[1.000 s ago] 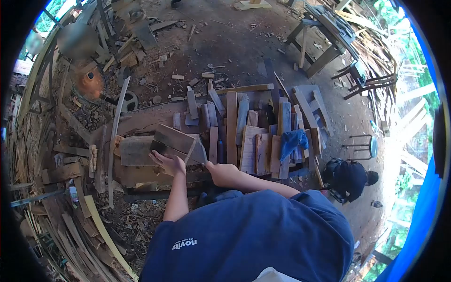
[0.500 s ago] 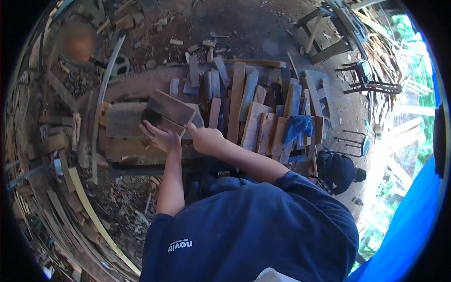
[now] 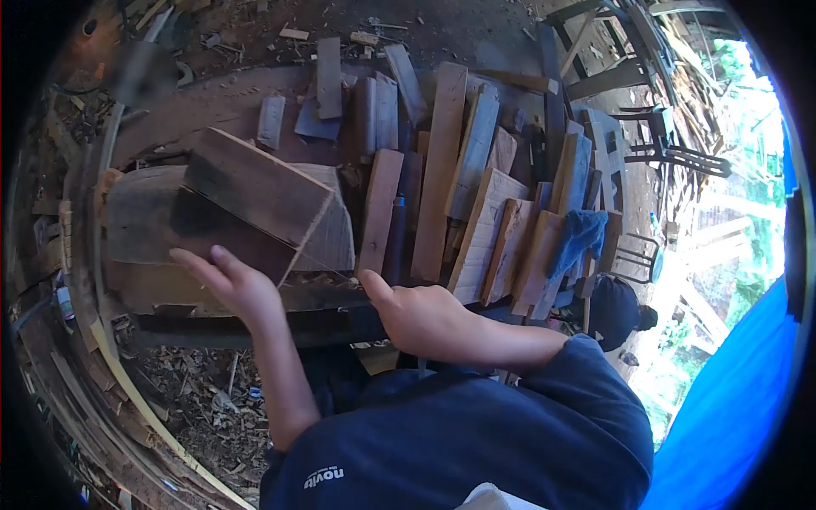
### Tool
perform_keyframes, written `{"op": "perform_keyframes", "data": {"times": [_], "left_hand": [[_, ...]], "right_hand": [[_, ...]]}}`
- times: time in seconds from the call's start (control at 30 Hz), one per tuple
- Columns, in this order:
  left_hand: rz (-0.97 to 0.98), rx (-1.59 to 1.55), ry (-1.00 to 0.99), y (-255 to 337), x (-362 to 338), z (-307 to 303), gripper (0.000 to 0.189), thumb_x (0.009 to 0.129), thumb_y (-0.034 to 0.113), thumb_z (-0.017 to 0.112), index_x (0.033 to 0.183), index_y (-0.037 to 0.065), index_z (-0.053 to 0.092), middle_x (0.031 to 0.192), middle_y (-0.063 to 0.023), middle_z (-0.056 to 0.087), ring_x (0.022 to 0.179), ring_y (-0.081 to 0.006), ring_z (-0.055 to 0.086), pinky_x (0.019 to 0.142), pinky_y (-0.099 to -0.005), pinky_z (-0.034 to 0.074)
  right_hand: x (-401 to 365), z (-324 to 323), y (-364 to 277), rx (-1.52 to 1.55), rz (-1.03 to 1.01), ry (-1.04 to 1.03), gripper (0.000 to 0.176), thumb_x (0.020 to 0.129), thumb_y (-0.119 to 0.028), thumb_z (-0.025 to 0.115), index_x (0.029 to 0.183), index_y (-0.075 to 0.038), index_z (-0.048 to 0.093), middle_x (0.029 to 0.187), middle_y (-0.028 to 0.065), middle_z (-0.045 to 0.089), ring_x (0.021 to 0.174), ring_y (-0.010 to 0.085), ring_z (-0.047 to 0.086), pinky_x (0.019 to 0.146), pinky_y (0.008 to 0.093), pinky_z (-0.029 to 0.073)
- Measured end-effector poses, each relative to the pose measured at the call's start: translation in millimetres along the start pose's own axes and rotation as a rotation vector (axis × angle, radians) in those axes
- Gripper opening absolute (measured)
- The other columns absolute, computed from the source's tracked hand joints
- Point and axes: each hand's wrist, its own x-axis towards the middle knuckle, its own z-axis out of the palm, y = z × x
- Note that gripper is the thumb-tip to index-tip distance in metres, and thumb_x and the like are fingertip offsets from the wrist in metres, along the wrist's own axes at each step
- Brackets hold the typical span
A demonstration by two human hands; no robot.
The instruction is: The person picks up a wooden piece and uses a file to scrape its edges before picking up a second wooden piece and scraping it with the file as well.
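Note:
My left hand [image 3: 240, 287] lies at the near edge of a wooden piece [image 3: 259, 189], fingers stretched out and apart. The piece looks like two brown boards meeting lengthwise, with a dark patch on its lower face. It sits aslant over a thick wooden block [image 3: 140, 217]. My right hand [image 3: 416, 316] is closed, index finger forward, just right of the piece's near corner. From its fingertips a thin straight tool [image 3: 330, 268] reaches toward that corner; its kind is too fine to make out, and its handle is hidden in the hand.
Several boards [image 3: 440, 170] lie side by side right of the block, with a blue cloth [image 3: 580, 242] over some. A dark stool [image 3: 659, 140] stands at the right. Long strips of wood [image 3: 127, 374] curve along the left, and wood scraps [image 3: 212, 399] cover the ground.
The view has moved closer to the bench. My right hand has drawn back from the wooden piece, and the thin tool now shows between them. My left hand's fingers are more spread.

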Motion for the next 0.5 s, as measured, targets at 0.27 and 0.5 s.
{"op": "perform_keyframes", "data": {"times": [0.27,0.5], "left_hand": [[0.031,-0.125,-0.009,-2.2,-0.6,-0.2,0.059,0.106,0.02,0.032,0.153,-0.006,0.006,0.159,-0.0277,0.009,0.149,-0.0354,0.013,0.122,-0.0404,0.017],[0.035,-0.097,-0.007,-1.9,12.8,-2.0,0.061,0.105,0.018,0.035,0.152,-0.007,0.006,0.159,-0.0272,0.01,0.149,-0.0352,0.013,0.122,-0.041,0.016]], "right_hand": [[9.5,38.6,12.0,0.068,-0.044,0.233,0.047,0.087,-0.007,0.054,0.13,0.002,0.039,0.068,0.0173,0.067,0.058,0.0364,0.067,0.048,0.0456,0.051],[17.6,44.9,-8.7,0.065,-0.006,0.371,0.043,0.089,-0.009,0.053,0.129,0.0,0.039,0.067,0.0186,0.065,0.061,0.0388,0.067,0.051,0.0485,0.051]]}}
